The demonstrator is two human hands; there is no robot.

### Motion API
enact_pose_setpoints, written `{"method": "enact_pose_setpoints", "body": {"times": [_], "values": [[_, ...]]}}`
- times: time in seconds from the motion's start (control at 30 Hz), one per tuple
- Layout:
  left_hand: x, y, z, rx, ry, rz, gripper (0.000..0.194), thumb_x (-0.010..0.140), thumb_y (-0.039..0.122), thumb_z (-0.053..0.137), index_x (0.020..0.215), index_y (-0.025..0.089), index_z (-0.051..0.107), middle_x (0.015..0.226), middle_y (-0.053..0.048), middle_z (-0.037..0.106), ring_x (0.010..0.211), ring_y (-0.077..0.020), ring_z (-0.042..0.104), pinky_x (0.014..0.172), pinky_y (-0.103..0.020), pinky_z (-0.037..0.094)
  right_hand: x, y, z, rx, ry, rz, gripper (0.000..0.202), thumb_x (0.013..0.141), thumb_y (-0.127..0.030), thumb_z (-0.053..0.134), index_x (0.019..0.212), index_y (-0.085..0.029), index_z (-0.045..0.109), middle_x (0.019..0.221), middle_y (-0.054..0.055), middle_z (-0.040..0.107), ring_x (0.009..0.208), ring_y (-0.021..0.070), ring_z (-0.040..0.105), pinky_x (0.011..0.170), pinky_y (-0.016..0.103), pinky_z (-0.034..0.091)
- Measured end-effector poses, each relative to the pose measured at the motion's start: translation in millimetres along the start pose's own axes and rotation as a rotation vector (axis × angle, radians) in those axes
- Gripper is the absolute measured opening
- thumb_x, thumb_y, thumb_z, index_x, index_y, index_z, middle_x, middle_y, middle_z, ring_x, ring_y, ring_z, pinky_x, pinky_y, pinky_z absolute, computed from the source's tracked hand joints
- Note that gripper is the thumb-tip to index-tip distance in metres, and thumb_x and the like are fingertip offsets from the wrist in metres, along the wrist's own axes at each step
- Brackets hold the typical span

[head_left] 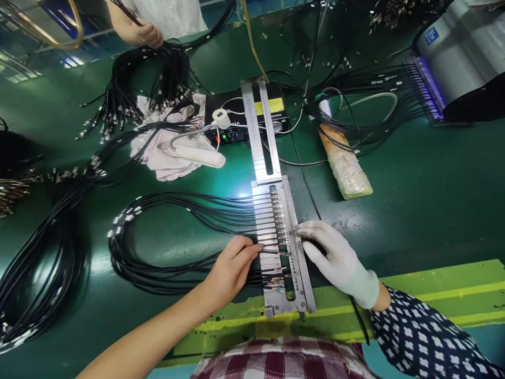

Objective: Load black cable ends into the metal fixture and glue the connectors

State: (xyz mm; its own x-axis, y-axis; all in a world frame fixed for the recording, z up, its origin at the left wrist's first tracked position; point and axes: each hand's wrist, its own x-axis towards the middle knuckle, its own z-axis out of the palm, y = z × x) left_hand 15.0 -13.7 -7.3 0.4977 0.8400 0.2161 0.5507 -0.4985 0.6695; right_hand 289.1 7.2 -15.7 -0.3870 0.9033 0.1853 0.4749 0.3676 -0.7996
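Observation:
A slotted metal fixture (302, 273) lies on the green table, with several black cables (221, 208) laid side by side across its upper part, their stripped ends over the slot. My bare left hand (232, 268) pinches one black cable between thumb and forefinger at the fixture's left side. Below it, more cables rest bunched on the fixture's lower end. My right hand (337, 258), in a white glove, touches the fixture's right edge with its fingertips, fingers bent and slightly apart, nothing visible in it. The cables loop round to the left of the fixture.
Beyond the fixture are a black control box (236, 113), a pink cloth (169, 152) and a wrapped block (349, 173). Cable bundles lie left (59, 252). Another person's hand (148, 34) holds cables at the top. A grey machine (465, 63) stands top right.

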Motion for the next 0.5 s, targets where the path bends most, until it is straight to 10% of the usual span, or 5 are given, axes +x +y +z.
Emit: {"method": "enact_pose_setpoints", "body": {"times": [0.5], "values": [[-5.0, -4.7, 4.9, 0.371, 0.004, 0.232, 0.031, 0.094, 0.002, 0.045, 0.123, 0.006, 0.056, 0.094, -0.012, 0.06, 0.083, -0.0195, 0.051, 0.072, -0.032, 0.048, 1.5, -2.0, -1.4, 0.0, -0.017, 0.012, 0.022, 0.099, -0.023, 0.053, 0.12, -0.024, 0.06, 0.119, 0.007, 0.064, 0.112, 0.0229, 0.06, 0.098, 0.042, 0.051]]}}
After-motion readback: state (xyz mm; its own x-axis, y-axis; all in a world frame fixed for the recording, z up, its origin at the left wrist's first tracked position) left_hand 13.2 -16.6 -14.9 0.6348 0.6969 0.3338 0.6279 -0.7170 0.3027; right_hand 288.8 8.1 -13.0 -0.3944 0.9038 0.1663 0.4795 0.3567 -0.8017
